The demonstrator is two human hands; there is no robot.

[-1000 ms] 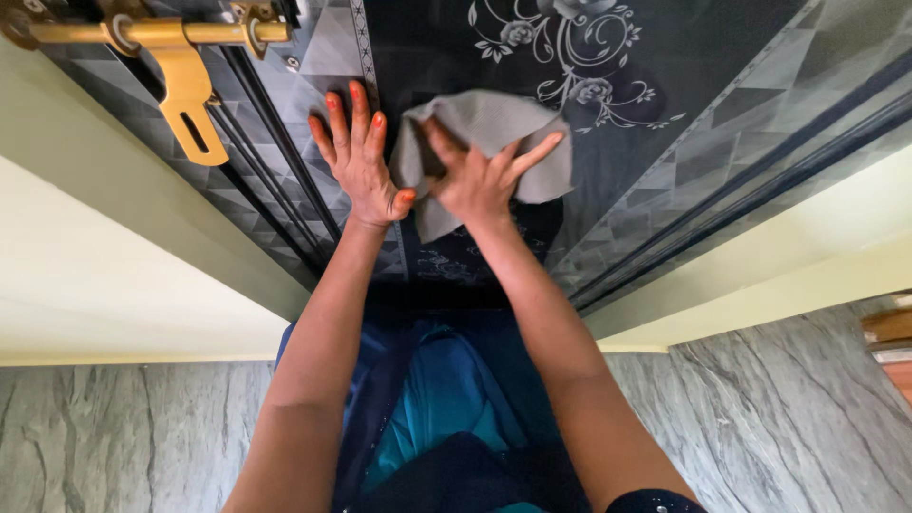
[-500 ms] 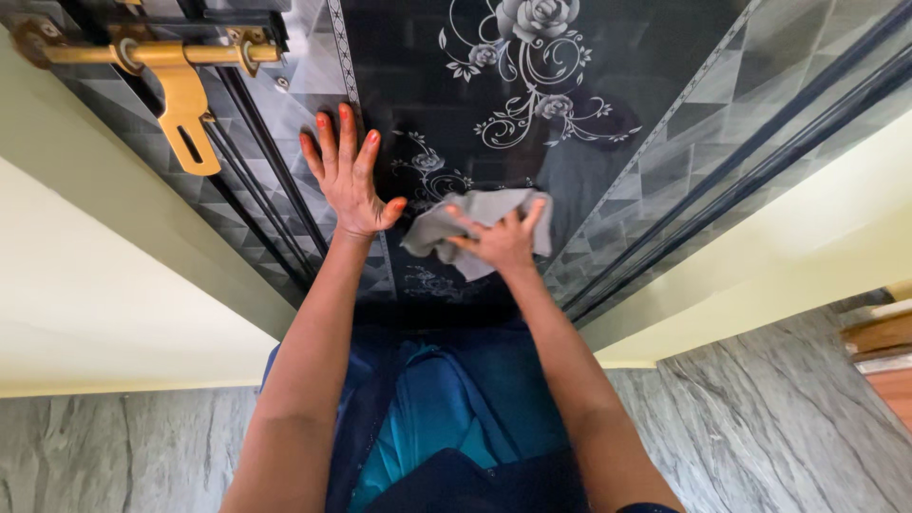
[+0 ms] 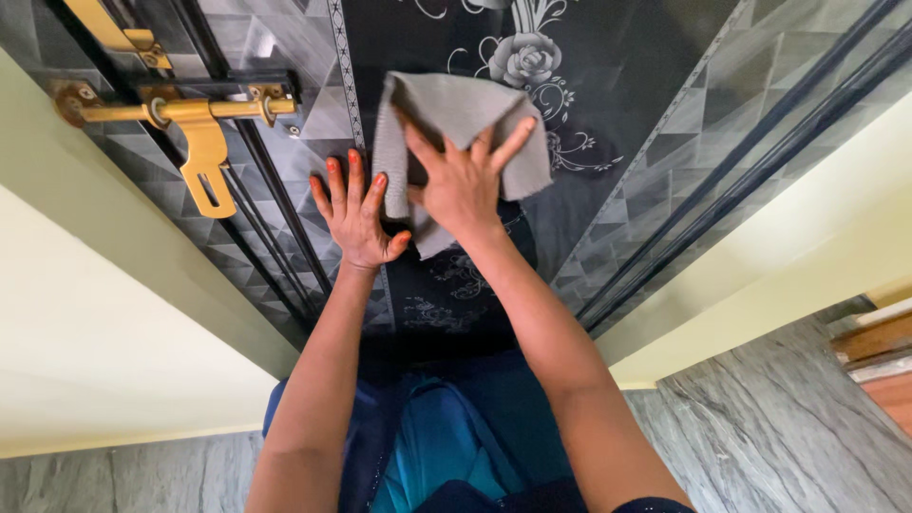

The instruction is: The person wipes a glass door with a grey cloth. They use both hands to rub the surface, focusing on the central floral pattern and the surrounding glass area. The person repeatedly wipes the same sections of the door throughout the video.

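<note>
A dark glossy door (image 3: 655, 85) with white floral patterns and grey triangle borders fills the upper view. My right hand (image 3: 463, 185) presses a grey cloth (image 3: 456, 109) flat against the door's middle panel, fingers spread over it. My left hand (image 3: 356, 211) lies flat on the door just left of the cloth, fingers apart, holding nothing. The cloth covers part of the flower design.
A brass sliding bolt with a hanging hasp (image 3: 199, 142) is fixed to the door's left side. Pale yellow door frame (image 3: 104, 313) runs on both sides. Grey marble floor (image 3: 788, 427) lies below, with a wooden edge (image 3: 879, 347) at right.
My right hand has slid the cloth upward on the door from the lower panel. The view has shifted, and the left hand stays flat on the door.
</note>
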